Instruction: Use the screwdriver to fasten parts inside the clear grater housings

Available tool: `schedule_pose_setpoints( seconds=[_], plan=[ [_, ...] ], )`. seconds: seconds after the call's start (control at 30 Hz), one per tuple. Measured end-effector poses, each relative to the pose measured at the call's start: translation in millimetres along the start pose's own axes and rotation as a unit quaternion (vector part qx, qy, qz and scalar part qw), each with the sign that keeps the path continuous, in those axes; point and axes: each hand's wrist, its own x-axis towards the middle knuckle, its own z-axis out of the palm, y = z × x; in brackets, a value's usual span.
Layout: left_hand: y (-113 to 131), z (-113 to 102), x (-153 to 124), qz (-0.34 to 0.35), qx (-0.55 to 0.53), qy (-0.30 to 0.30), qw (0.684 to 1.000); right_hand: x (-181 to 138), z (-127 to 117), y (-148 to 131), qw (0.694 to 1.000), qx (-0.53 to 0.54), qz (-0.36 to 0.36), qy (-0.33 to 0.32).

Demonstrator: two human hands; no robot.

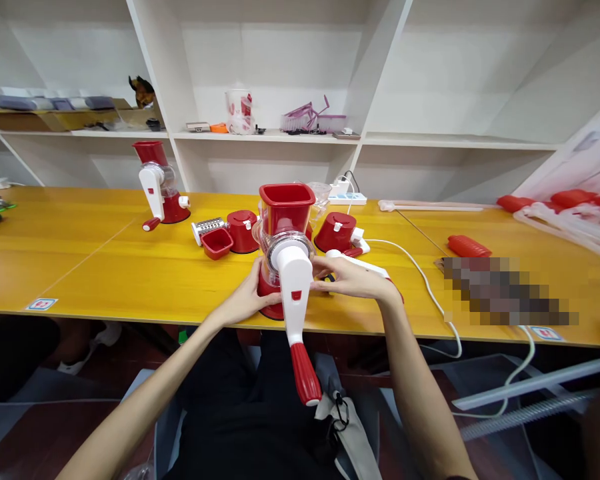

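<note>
A red and white rotary grater [295,273] stands upright at the table's front edge, its crank with a red handle hanging down past the edge. My left hand [247,297] is closed around the left side of its red base. From the right, my right hand [347,277] grips the grater behind the crank; its fingertips are partly hidden. Behind my right hand lies another white crank arm [363,265]. Left of the grater are a metal grating drum [209,229], a red pusher cup [217,244] and a red base [242,231]. A second red base [334,231] stands on the right.
Another assembled rotary grater [161,183] stands at the back left. A power strip [347,199] sits behind, with a white cable [420,267] crossing the table's right side. Red ribbed handle part [469,246] and bagged red parts [573,199] lie right. Shelves [275,135] rise behind.
</note>
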Motion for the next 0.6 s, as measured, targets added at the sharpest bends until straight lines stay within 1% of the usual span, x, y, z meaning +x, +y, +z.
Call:
schedule_pose_setpoints(
  seconds=[0.03,0.1,0.2,0.47,0.6],
  plan=[
    [-1,-2,0,0.001,0.001,-0.006,1.0,0,1,-1,0.999,-0.021,0.012,-0.023],
    [-4,-4,0,0.006,0.006,-0.011,1.0,3,4,-3,0.997,-0.055,0.033,-0.048],
    [-8,-5,0,0.008,0.018,-0.007,1.0,8,9,-6,0.992,-0.093,0.057,-0.058],
    [-14,-5,1,0.024,0.026,-0.012,0.999,6,9,-19,0.984,-0.154,0.087,-0.034],
    [-12,-4,1,0.04,0.033,-0.01,0.999,2,15,-27,0.98,-0.173,0.093,-0.018]
  ],
)
